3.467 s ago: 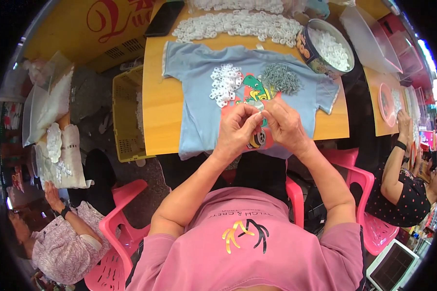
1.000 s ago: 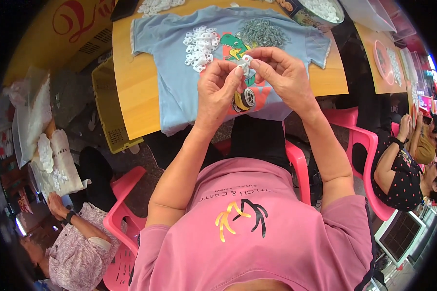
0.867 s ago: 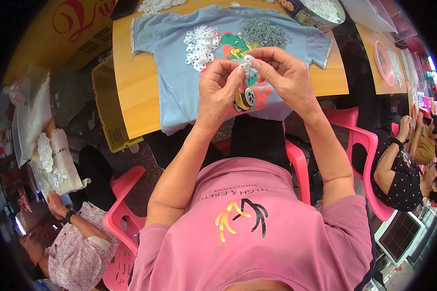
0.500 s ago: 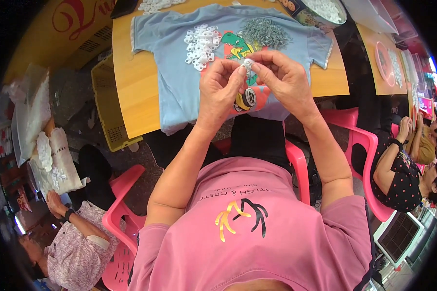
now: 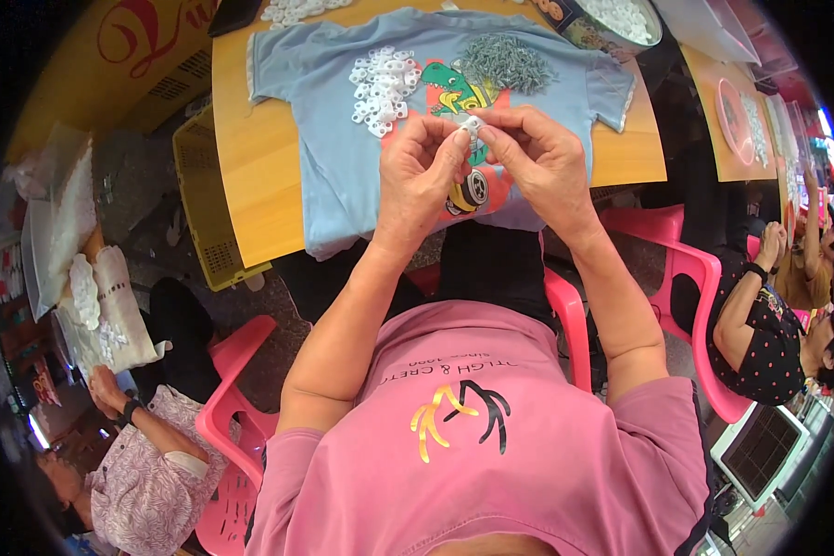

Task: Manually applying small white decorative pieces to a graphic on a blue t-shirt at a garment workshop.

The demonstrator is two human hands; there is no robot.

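Observation:
Between the fingertips of both hands is a small white plastic piece with holes. My left hand pinches it from one side, and my right hand pinches it from the other. My fingers cover much of it, so I cannot tell whether a screw is in it. Both hands are over a light blue T-shirt with a green dinosaur print, spread on the table. Beyond my left hand lies a heap of similar white plastic pieces. A pile of small grey metal screws lies beyond my right hand.
The wooden table reaches past the shirt. A round tin of white pieces stands at the far right. A yellow crate is below the table's left side. People sit on both sides, near pink chairs.
Both hands stay together around the white piece, with their fingers shifted slightly. The right forearm has moved a little inward. At the far right, another person's arm has gone up.

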